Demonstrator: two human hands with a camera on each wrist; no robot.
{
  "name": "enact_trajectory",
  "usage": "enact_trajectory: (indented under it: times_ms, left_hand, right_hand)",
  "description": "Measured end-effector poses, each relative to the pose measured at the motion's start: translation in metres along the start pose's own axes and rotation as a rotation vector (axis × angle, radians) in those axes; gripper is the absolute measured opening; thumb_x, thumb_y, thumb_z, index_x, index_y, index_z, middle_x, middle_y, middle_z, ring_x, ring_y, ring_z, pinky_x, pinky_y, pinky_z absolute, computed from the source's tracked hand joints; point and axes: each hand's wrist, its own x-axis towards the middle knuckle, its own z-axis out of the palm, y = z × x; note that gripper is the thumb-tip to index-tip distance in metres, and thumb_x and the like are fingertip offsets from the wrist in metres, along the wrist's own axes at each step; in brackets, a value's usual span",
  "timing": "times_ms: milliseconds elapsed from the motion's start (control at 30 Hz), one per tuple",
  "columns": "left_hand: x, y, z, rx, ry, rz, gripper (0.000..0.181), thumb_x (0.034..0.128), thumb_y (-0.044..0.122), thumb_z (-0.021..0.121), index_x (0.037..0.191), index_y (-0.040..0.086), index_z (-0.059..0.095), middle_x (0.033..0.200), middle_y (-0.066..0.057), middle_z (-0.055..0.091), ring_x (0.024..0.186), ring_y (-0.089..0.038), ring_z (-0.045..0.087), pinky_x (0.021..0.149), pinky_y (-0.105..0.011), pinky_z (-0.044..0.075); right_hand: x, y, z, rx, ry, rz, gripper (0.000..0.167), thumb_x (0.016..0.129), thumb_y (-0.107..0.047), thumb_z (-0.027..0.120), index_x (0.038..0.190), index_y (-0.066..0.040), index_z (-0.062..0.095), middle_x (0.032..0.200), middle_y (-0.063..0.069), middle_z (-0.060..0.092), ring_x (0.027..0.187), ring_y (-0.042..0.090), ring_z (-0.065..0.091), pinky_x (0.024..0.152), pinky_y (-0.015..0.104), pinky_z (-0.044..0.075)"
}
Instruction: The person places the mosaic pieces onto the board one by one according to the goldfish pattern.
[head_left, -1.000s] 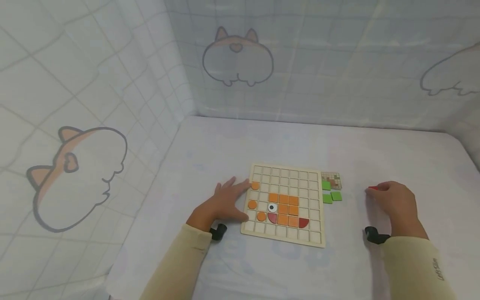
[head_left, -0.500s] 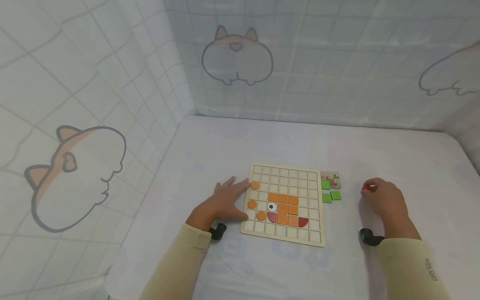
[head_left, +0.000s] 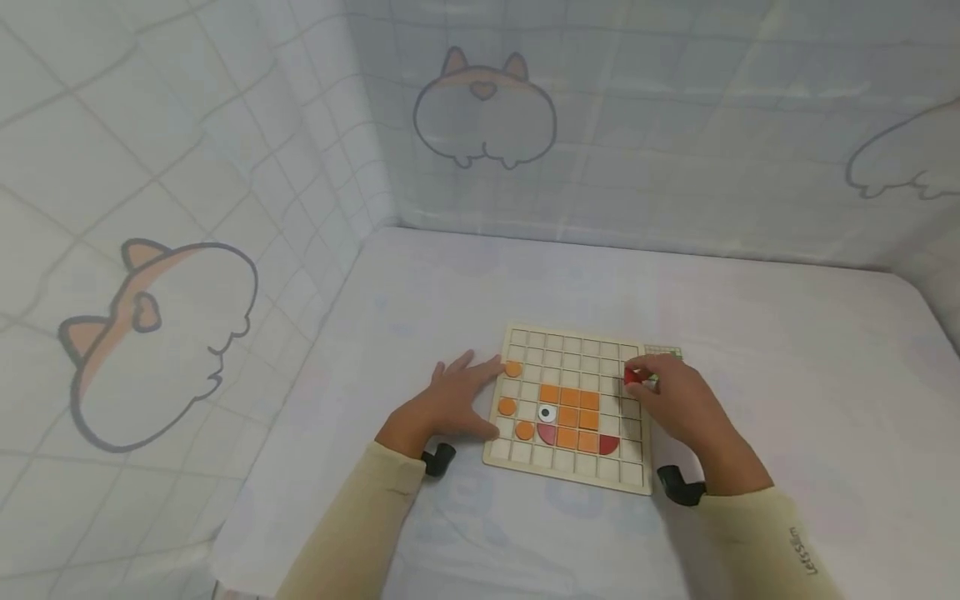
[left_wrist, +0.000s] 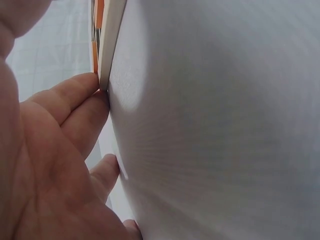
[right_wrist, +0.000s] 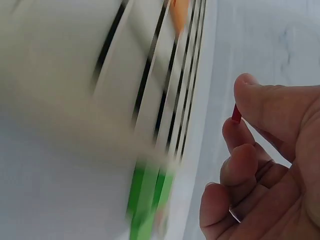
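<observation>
A wooden grid board (head_left: 566, 364) lies on the white cloth. My left hand (head_left: 448, 403) rests at its left edge, thumb and fingers spread, and in the left wrist view two fingertips touch the board's side (left_wrist: 110, 45). Over the board's right part, my right hand (head_left: 681, 402) pinches a small red piece (head_left: 631, 377) between thumb and fingertip. The right wrist view shows only a thin strip of that red piece (right_wrist: 236, 114), so its shape is hidden. On the board sit orange square tiles (head_left: 568, 418), a round eye piece (head_left: 547, 412) and a dark red rounded piece (head_left: 609, 444).
Three orange discs (head_left: 507, 407) lie along the board's left columns. Green square tiles (right_wrist: 145, 195) lie off the right edge, mostly hidden by my right hand in the head view. A small pattern card (head_left: 666, 351) shows behind that hand. White patterned curtains (head_left: 637, 150) surround the table.
From the right of the green tiles, my right hand has moved left with the red piece and is now over the board's right columns. The left hand stays in place.
</observation>
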Motion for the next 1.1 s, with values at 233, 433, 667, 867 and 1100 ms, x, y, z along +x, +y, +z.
enact_trajectory:
  times_ms: [233,433,667,867,1100]
  left_hand:
    - [0.002,-0.001,0.003,0.005,-0.006,-0.004,0.1,0.0736,0.038,0.086,0.159,0.035,0.034,0.167,0.014,0.026,0.16,-0.022,0.003,0.127,-0.058,-0.003]
    - [0.003,-0.002,0.003,0.019,-0.01,-0.005,0.1,0.0737,0.04,0.085,0.159,0.037,0.033,0.167,0.015,0.027,0.16,-0.021,0.002,0.127,-0.057,-0.003]
    - [0.003,0.0,0.002,0.019,-0.016,0.0,0.1,0.0736,0.04,0.086,0.159,0.038,0.033,0.167,0.016,0.028,0.16,-0.021,0.003,0.127,-0.057,-0.004]
    - [0.003,-0.003,0.002,0.02,-0.01,-0.01,0.101,0.0732,0.041,0.086,0.159,0.039,0.032,0.167,0.016,0.027,0.16,-0.02,0.002,0.127,-0.056,-0.005]
    - [0.004,-0.002,0.003,0.029,-0.001,-0.008,0.101,0.0723,0.041,0.087,0.159,0.038,0.034,0.167,0.016,0.027,0.16,-0.021,0.002,0.127,-0.057,-0.004]
  right_hand:
    - [0.018,-0.039,0.019,-0.042,-0.068,-0.153,0.031,0.097,-0.018,0.068,0.128,-0.011,0.068,0.12,0.01,0.067,0.107,0.029,0.063,0.096,0.051,0.054]
    - [0.036,-0.057,0.03,-0.144,-0.131,-0.236,0.026,0.099,-0.018,0.067,0.124,-0.019,0.071,0.111,0.0,0.065,0.101,0.021,0.061,0.095,0.043,0.056]
    - [0.051,-0.064,0.039,-0.249,-0.173,-0.292,0.027,0.098,-0.015,0.066,0.117,-0.032,0.075,0.098,-0.006,0.061,0.086,0.016,0.056,0.082,0.033,0.055]
    - [0.055,-0.07,0.044,-0.26,-0.189,-0.322,0.035,0.096,-0.004,0.065,0.111,-0.032,0.079,0.102,-0.008,0.066,0.091,0.015,0.06,0.092,0.036,0.057]
    - [0.054,-0.071,0.046,-0.266,-0.199,-0.265,0.025,0.098,-0.009,0.064,0.113,-0.023,0.078,0.108,-0.004,0.067,0.097,0.018,0.061,0.098,0.04,0.055]
